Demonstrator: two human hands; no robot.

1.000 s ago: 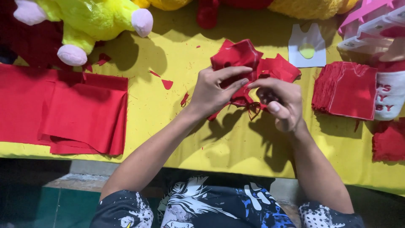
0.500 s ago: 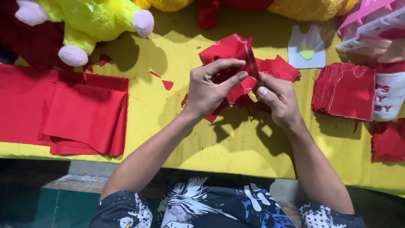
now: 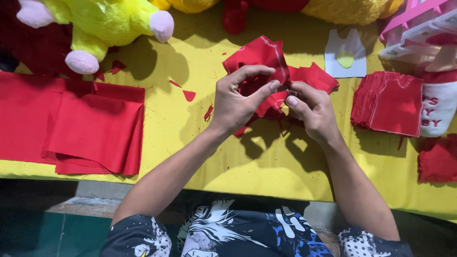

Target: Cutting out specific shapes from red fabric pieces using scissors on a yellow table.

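Both my hands hold a small red fabric piece (image 3: 259, 59) above the yellow table (image 3: 190, 147). My left hand (image 3: 238, 100) grips it from the left, thumb and forefinger pinched at its middle. My right hand (image 3: 312, 107) pinches the same cloth from the right, fingertips meeting those of the left hand. The cloth's upper flap stands up behind my left fingers and another flap (image 3: 316, 76) spreads out to the right. Its lower part is hidden by my hands.
Folded red cloth (image 3: 90, 128) lies at the left. A stack of cut red pieces (image 3: 388, 102) sits at the right, more red pieces (image 3: 435, 159) beyond. A white paper pattern (image 3: 345, 59) lies behind. A yellow plush toy (image 3: 100, 28) rests at the back left. Red scraps (image 3: 189, 95) dot the table.
My hands have lifted the red piece and drawn closer together. The fabric's upper flap has risen behind my left fingers.
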